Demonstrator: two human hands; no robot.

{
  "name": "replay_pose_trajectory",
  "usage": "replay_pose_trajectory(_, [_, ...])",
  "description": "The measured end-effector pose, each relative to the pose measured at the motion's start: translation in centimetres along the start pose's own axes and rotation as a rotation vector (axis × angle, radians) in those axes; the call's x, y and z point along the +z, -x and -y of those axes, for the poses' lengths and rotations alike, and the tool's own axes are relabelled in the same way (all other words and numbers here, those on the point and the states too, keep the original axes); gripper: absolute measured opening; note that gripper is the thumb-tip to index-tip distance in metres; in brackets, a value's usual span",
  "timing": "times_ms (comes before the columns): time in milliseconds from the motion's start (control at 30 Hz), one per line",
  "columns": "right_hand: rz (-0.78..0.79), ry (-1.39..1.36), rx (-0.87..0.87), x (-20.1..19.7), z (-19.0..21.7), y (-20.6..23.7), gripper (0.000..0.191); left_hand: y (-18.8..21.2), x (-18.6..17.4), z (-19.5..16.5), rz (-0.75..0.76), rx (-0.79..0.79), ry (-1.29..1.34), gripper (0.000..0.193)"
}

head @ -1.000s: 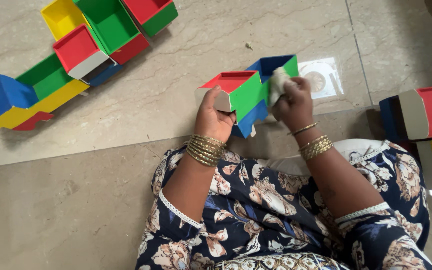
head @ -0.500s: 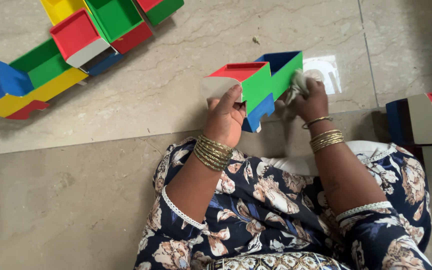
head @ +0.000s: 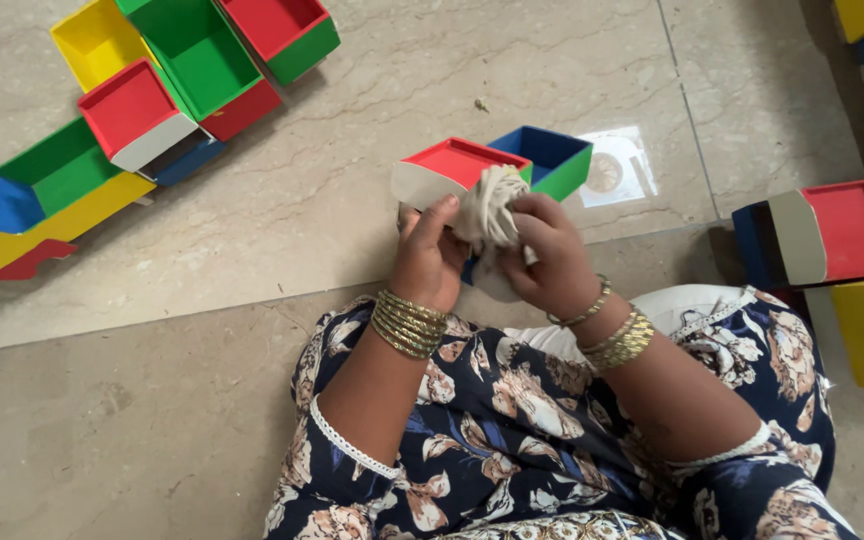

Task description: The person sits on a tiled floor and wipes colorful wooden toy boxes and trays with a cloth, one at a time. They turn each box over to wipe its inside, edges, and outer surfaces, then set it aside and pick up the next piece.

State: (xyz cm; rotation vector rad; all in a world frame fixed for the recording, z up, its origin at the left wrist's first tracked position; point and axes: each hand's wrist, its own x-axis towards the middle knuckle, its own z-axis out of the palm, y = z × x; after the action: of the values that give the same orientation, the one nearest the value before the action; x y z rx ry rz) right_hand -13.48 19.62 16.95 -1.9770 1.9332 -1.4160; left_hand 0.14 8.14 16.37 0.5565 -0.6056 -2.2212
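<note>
The left hand has a tight grip on the red and blue box, and the right hand squeezes a pale cloth against it.

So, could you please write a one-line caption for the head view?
Left hand steadies a red-and-blue box set while right hand presses a bunched cloth against it.

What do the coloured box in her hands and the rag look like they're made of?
The joined box looks like painted wood or board: flat matte colour faces and a pale bare end. The rag, gripped in the right hand, is soft off-white cloth, bunched in folds.
</note>
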Motion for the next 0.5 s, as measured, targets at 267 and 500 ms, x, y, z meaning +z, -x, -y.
replay_pose_trajectory(267, [0.025,-0.019,0.381,1.7,-8.2,1.5,0.039,-0.8,-1.6,0.9,-0.098,-0.057,0.057,0.032])
replay_pose_trajectory(500, [-0.003,-0.073,0.458,1.1,-8.9,1.6,0.026,-3.0,-3.6,0.5,-0.187,-0.087,0.159,0.03])
